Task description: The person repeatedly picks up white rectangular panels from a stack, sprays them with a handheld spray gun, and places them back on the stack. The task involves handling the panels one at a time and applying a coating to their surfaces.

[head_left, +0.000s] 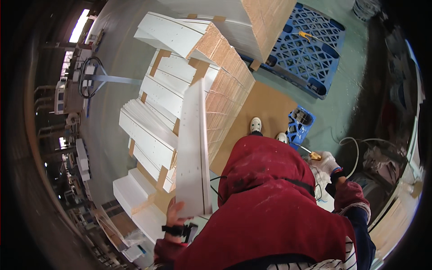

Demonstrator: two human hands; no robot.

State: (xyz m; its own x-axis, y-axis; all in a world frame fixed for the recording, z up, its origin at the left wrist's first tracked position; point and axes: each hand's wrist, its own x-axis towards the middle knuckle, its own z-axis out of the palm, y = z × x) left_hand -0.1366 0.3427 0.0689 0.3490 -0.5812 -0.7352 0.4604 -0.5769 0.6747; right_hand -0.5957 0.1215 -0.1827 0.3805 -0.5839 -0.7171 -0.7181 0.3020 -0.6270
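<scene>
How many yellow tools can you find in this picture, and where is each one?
2: one yellow tool in the right hand, and a second yellow tool on the large blue pallet. Others may be hidden.

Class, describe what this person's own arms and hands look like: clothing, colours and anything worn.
The left hand looks ungloved; a black wristband with a boxy dark attachment meets a dark red fabric sleeve. The right hand wears a white fabric glove, then a black strap, a dark red forearm sleeve with a pale gathered edge, and dark blue upper-arm cloth.
</scene>
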